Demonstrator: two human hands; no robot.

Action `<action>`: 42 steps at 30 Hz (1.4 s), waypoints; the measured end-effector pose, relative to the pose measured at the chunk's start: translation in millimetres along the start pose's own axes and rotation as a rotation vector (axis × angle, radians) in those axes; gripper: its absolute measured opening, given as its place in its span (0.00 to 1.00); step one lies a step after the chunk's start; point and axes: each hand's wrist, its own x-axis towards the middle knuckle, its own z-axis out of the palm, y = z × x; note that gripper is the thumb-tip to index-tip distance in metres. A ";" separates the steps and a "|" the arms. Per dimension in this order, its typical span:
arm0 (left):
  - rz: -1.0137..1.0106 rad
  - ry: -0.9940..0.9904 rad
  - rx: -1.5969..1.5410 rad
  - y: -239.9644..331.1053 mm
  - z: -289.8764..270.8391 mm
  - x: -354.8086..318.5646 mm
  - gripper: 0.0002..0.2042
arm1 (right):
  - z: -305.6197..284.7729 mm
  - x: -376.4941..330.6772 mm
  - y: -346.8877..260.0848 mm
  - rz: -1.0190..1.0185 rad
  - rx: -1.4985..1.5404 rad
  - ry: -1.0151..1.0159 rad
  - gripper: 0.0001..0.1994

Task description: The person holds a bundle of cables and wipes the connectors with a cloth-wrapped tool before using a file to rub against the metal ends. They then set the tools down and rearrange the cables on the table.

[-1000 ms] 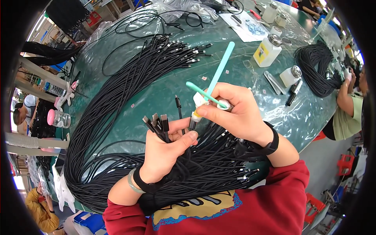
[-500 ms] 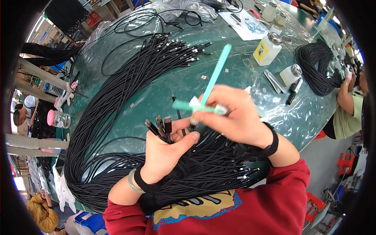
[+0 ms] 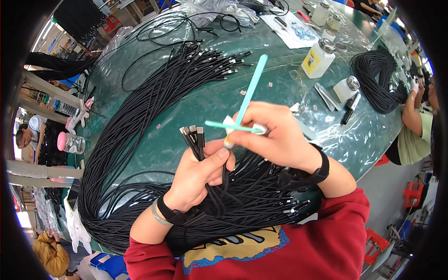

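Observation:
Several black USB cables (image 3: 198, 140) stand upright in my left hand (image 3: 196, 177), their metal plugs pointing up past the closed fingers. My left thumb and index finger meet the fingertips of my right hand (image 3: 275, 135). Pinched in that right hand are two mint-green sticks (image 3: 251, 88), one slanting up and away, the other lying crosswise. A white wrap (image 3: 228, 120) shows beside the sticks at the fingertips. Under it, the end of one cable between the hands is mostly hidden. Beneath my wrists lies a large heap of black cables (image 3: 252, 200).
A long cable bundle (image 3: 135, 107) curves across the green table (image 3: 186, 114) on the left. White bottles (image 3: 318, 58) with metal lids, tweezers (image 3: 327, 96) and a black marker (image 3: 350, 109) sit at right, near a coiled bundle (image 3: 377, 79). Other people work at both sides.
The plugs in my left hand have turned more upright and risen a little. The loose cable end that stood apart between my hands is now at the right fingertips. My right hand has barely shifted.

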 end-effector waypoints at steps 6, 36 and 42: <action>-0.065 -0.151 -0.183 -2.7 -9.7 4.5 0.15 | 0.2 1.6 -0.6 0.018 0.176 0.106 0.06; -0.101 -0.385 -0.427 -7.4 -14.0 5.5 0.13 | -6.1 2.0 3.0 -0.180 -0.006 0.141 0.08; 0.027 -0.133 -0.195 -1.8 -9.1 2.4 0.09 | -10.2 -0.1 -7.5 -0.040 0.110 0.163 0.08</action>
